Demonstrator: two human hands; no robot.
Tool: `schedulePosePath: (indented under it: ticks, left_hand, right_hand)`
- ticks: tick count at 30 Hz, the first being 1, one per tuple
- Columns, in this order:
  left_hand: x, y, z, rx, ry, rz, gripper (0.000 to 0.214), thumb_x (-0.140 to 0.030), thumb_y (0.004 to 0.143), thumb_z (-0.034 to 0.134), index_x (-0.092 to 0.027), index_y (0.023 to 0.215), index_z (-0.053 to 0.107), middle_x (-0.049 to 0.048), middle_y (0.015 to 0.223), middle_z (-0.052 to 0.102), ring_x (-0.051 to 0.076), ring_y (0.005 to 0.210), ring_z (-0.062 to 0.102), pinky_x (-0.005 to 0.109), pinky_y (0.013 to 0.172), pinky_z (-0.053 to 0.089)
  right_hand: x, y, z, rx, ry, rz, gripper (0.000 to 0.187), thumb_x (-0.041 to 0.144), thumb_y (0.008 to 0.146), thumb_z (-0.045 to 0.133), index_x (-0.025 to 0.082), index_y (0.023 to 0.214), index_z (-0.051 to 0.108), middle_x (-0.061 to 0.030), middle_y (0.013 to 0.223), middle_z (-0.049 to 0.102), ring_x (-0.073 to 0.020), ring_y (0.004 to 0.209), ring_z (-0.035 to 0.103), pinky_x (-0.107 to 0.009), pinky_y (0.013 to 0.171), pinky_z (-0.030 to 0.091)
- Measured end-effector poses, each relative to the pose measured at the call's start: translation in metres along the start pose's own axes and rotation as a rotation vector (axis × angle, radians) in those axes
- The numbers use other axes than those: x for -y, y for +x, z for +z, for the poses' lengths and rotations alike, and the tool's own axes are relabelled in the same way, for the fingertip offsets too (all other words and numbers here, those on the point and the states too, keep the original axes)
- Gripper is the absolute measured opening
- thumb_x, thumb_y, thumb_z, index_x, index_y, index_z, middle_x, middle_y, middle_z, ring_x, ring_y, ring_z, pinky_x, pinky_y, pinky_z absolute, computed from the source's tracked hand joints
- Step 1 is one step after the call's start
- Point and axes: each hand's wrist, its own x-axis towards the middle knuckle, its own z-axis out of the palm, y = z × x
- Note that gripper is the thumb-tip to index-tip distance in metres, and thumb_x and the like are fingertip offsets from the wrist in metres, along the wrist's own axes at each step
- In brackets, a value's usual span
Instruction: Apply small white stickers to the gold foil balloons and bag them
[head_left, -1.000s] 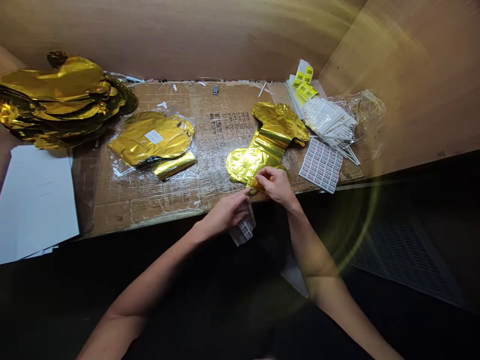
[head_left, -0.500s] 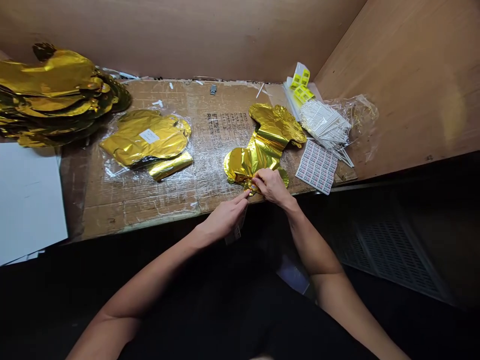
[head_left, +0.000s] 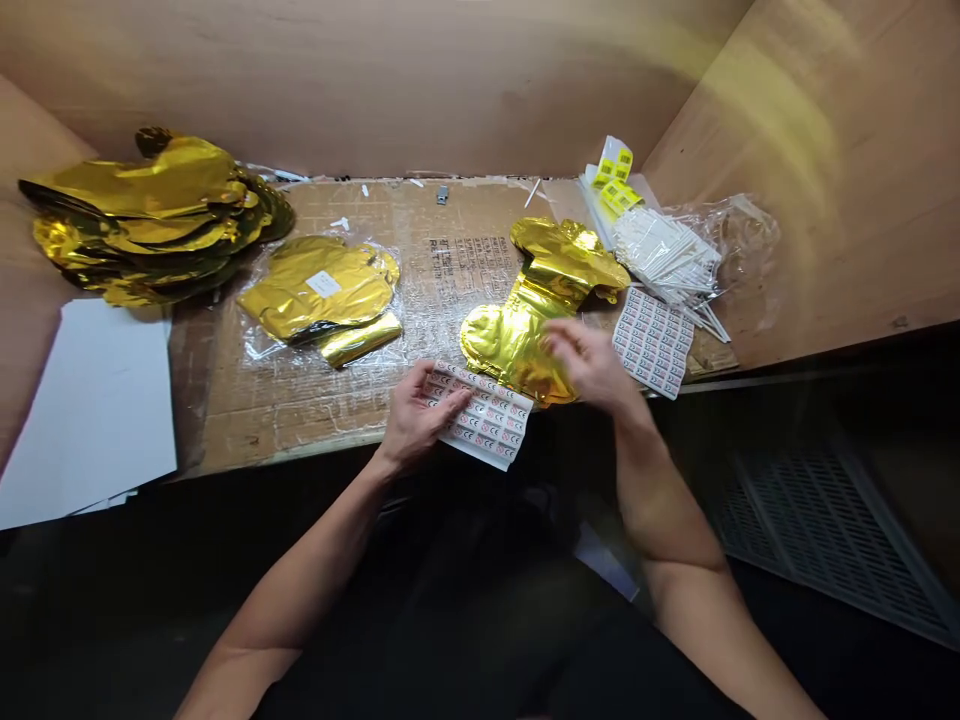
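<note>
My left hand (head_left: 417, 416) grips a sheet of small CE stickers (head_left: 486, 418), its thumb on the printed face and its fingers behind, out of sight. The sheet is tilted up at the table's front edge. Just right of it lies a flat gold foil balloon (head_left: 517, 325), uninflated, with a folded band across its middle. My right hand (head_left: 596, 368) is over the balloon's right side. Its fingers are bent and smeared by motion, so I cannot tell whether they pinch anything. A second sticker sheet (head_left: 652, 340) lies right of that hand.
White sticks (head_left: 667, 255) spill from a clear bag at the right, beside yellow barcode labels (head_left: 616, 178). A bagged gold foil pack (head_left: 322, 286) with a white label lies left of centre. At the far left are piled foil balloons (head_left: 157, 220) and white sheets (head_left: 94, 400). Wooden panels enclose the table.
Both hands were together at the balloon's near edge. My left hand has moved left and raised the sticker sheet into view; my right hand has shifted right, off that edge. The view has tilted slightly.
</note>
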Motion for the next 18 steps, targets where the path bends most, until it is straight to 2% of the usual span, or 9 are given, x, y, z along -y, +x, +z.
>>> schedulePosePath:
  ticks: [1,3,4,6,11,15,18]
  left_hand:
    - [-0.001,-0.001,-0.001,-0.012,-0.024,-0.009,0.036,-0.039,0.081,0.091,-0.023,0.101,0.067,0.0006,0.080,0.074,0.018,0.067,0.071,0.026,0.061,0.061]
    - [-0.002,-0.001,-0.001,-0.027,-0.028,-0.012,0.036,-0.038,0.080,0.092,-0.022,0.100,0.066,0.0000,0.080,0.073,0.016,0.066,0.070,0.025,0.060,0.060]
    - [-0.002,-0.001,-0.001,-0.033,-0.015,-0.008,0.037,-0.038,0.079,0.092,-0.022,0.100,0.066,0.0001,0.081,0.073,0.016,0.066,0.069,0.025,0.060,0.059]
    - [-0.001,-0.001,-0.001,-0.044,0.021,0.004,0.038,-0.038,0.078,0.093,-0.022,0.099,0.067,0.0003,0.082,0.073,0.016,0.066,0.069,0.024,0.060,0.059]
    - [0.001,-0.002,-0.001,-0.019,0.026,-0.016,0.039,-0.039,0.078,0.092,-0.022,0.101,0.066,0.0006,0.082,0.075,0.016,0.065,0.069,0.025,0.059,0.058]
    - [-0.001,-0.005,-0.001,-0.021,0.070,0.026,0.038,-0.037,0.079,0.092,-0.023,0.101,0.066,-0.0002,0.080,0.074,0.016,0.064,0.069,0.024,0.058,0.057]
    - [-0.002,-0.007,-0.002,-0.027,0.085,0.040,0.037,-0.036,0.079,0.092,-0.022,0.102,0.066,-0.0008,0.079,0.073,0.015,0.063,0.068,0.024,0.058,0.057]
  right_hand:
    - [0.013,-0.018,0.015,0.175,0.116,-0.019,0.028,0.033,0.104,0.063,0.019,0.124,0.077,-0.0115,0.113,0.079,-0.0242,0.097,0.074,-0.040,0.086,0.059]
    - [0.031,-0.046,0.039,0.301,0.266,-0.023,0.028,0.036,0.106,0.060,0.022,0.120,0.079,-0.0087,0.109,0.081,-0.0239,0.093,0.076,-0.038,0.084,0.059]
    - [0.036,-0.055,0.048,0.306,0.313,-0.021,0.028,0.036,0.107,0.059,0.022,0.118,0.080,-0.0086,0.108,0.082,-0.0244,0.094,0.076,-0.039,0.085,0.059]
    - [0.038,-0.065,0.057,0.235,0.328,-0.036,0.025,0.035,0.106,0.059,0.024,0.113,0.080,-0.0081,0.105,0.081,-0.0247,0.093,0.076,-0.039,0.087,0.058]
    - [0.032,-0.067,0.059,0.131,0.269,-0.099,0.017,0.034,0.103,0.063,0.024,0.101,0.077,-0.0088,0.098,0.076,-0.0247,0.091,0.071,-0.041,0.087,0.057]
    - [0.036,-0.067,0.058,0.203,0.397,0.089,0.018,0.038,0.100,0.069,0.023,0.110,0.072,-0.0053,0.091,0.072,-0.0213,0.083,0.068,-0.035,0.075,0.055]
    - [0.040,-0.067,0.058,0.239,0.446,0.152,0.017,0.039,0.098,0.071,0.022,0.098,0.068,-0.0026,0.085,0.069,-0.0180,0.076,0.064,-0.031,0.070,0.051]
